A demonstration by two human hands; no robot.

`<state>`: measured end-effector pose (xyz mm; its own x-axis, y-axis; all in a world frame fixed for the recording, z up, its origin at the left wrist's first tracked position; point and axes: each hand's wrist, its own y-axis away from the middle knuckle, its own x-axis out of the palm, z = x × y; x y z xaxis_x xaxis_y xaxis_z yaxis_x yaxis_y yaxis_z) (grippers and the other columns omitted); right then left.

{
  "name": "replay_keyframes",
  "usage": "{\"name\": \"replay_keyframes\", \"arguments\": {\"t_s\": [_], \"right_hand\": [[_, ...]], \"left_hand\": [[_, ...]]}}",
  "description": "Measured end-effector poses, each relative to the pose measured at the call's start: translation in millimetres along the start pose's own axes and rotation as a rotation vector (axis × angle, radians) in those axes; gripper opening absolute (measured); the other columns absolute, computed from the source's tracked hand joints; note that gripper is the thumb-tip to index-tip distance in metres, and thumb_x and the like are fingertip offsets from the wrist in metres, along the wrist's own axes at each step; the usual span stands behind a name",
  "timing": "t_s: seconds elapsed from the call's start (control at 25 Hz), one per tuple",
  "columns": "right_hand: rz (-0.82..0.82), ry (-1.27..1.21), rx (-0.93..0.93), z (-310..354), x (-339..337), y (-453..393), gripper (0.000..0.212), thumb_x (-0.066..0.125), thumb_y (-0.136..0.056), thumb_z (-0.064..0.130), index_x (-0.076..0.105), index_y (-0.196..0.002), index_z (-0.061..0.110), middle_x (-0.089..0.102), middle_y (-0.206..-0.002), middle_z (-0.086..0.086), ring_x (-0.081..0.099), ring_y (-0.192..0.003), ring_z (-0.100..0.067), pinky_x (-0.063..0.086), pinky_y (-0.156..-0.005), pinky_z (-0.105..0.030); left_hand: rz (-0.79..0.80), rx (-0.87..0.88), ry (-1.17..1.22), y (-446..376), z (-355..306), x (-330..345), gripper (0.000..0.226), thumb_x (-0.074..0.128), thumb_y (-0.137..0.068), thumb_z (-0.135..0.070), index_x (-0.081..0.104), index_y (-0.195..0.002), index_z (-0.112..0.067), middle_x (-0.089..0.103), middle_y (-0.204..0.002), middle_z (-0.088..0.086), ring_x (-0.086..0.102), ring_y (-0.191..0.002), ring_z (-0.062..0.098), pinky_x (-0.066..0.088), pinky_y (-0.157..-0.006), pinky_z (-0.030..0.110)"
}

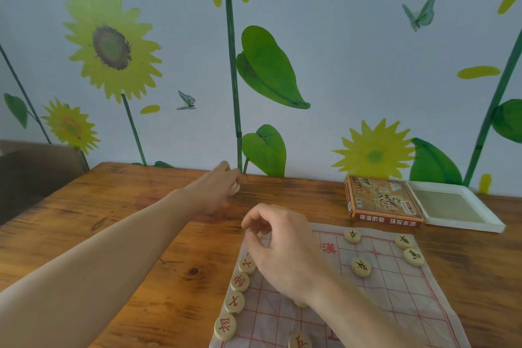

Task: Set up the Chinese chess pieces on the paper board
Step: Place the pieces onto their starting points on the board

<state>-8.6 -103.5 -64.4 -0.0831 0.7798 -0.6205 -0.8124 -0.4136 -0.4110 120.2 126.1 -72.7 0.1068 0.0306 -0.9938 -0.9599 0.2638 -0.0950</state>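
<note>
A translucent paper board [395, 299] with a red grid lies on the wooden table [113, 234] at lower right. Round wooden pieces with red characters [239, 282] line its left edge; several with black characters [361, 266] sit toward its right. My left hand [219, 188] reaches far across the table near the wall, its fingers closed on a pale wooden piece [236, 188]. Over the board's upper left corner hovers my right hand [278, 246], fingertips pinched together at a piece [261, 234] that is mostly hidden.
The chess set's printed box [381, 200] and a white tray [457, 207] lie at the back right by the wall. A sunflower-patterned wall [254, 65] borders the table's far edge. A dark chair [34, 175] stands at the left.
</note>
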Motion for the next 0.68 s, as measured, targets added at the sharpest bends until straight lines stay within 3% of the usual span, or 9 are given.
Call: {"name": "replay_keyframes", "arguments": {"t_s": [0.16, 0.44, 0.68], "right_hand": [[-0.003, 0.003, 0.003, -4, 0, -1, 0.008, 0.063, -0.092, 0.024, 0.068, -0.094, 0.031, 0.066, -0.089, 0.015, 0.059, -0.093, -0.004, 0.053, -0.079, -0.025], [-0.013, 0.002, 0.008, -9, -1, -1, 0.009, 0.062, -0.092, 0.026, 0.068, -0.092, 0.032, 0.067, -0.09, 0.016, 0.059, -0.094, -0.003, 0.053, -0.084, -0.029], [-0.017, -0.012, -0.001, -6, -4, 2, 0.01, 0.061, -0.092, 0.025, 0.068, -0.089, 0.031, 0.068, -0.088, 0.015, 0.06, -0.092, -0.004, 0.051, -0.086, -0.03]], "left_hand": [[0.002, -0.09, 0.05, -8, 5, 0, 0.017, 0.055, -0.102, -0.013, 0.058, -0.118, -0.016, 0.049, -0.116, 0.004, 0.061, -0.09, 0.024, 0.052, -0.081, 0.035], [0.042, -0.069, 0.082, -20, -5, -9, 0.027, 0.067, -0.094, -0.014, 0.073, -0.12, -0.014, 0.07, -0.117, 0.007, 0.064, -0.11, 0.025, 0.052, -0.094, 0.036], [0.038, -0.145, 0.127, -20, -2, 4, 0.018, 0.055, -0.097, -0.009, 0.07, -0.106, -0.015, 0.07, -0.102, 0.006, 0.066, -0.086, 0.022, 0.057, -0.077, 0.04]]}}
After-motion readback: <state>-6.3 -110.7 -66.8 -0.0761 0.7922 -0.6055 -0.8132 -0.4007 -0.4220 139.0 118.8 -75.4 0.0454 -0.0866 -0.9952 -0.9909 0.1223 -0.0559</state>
